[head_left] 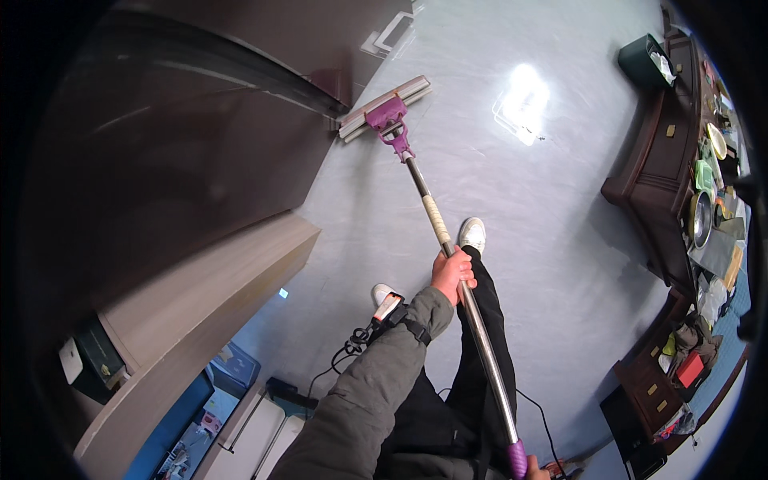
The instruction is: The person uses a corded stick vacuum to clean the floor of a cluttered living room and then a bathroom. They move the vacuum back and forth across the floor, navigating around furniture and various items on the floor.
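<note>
My left hand [454,274] is closed around the metal pole of a sponge mop [486,352], partway along its length. A beige wrapping covers the pole just beyond that hand. The mop's purple head [387,117], with its long pale sponge, rests on the floor against the base of the dark brown panel at the far left. At the lower edge my right hand [538,472] shows only in part, its fingers closed about the purple end grip [518,459]. A dark strap with a small orange-and-white device [389,307] sits at my left wrist.
The glossy grey floor [552,240] reflects a bright light. Dark panelling [200,152] and a light wooden board [192,320] stand left. Along the right runs a dark wooden cabinet [664,152] loaded with dishes and bags, a dark green bin [645,62] beyond. Cables hang by my legs.
</note>
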{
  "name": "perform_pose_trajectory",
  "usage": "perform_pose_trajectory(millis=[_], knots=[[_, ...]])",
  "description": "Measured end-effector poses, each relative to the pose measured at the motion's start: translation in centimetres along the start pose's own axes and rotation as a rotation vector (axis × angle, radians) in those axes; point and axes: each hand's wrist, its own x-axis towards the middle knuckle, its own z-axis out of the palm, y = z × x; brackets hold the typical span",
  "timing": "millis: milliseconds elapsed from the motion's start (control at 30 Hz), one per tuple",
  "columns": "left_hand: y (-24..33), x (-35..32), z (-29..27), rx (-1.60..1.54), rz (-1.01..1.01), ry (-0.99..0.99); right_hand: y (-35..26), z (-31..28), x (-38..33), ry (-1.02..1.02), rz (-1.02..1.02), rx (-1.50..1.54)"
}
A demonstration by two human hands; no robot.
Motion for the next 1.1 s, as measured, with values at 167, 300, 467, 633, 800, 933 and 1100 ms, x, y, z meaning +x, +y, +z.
perform_pose_trajectory(millis=[167,300,467,633,800,933,1100], knots=[[1.6,-3.4,-3.4,-0.066,-0.003,-0.085,-0.9,6.3,-2.3,-0.016,-0.084,-0.038],[2.1,-5.7,-5.2,-0.070,0.029,-0.119,-0.6,9.9,-2.4,-0.010,-0.094,-0.119],[1.1,-7.2,-5.6,-0.152,0.007,-0.173,-0.1,11.3,-1.7,-0.027,-0.057,-0.176],[0.3,-8.7,-7.5,-0.225,0.013,-0.197,0.0,12.0,-2.5,-0.013,-0.034,-0.251],[-1.0,-9.6,-7.4,-0.240,-0.013,-0.139,1.1,11.3,-3.7,-0.004,-0.017,-0.281],[-2.0,-10.5,-7.4,-0.247,0.074,-0.324,2.5,10.7,-4.8,-0.006,0.004,-0.302],[-2.6,-12.3,-10.9,-0.288,-0.015,-0.122,3.7,11.1,-7.0,-0.043,0.070,-0.349]])
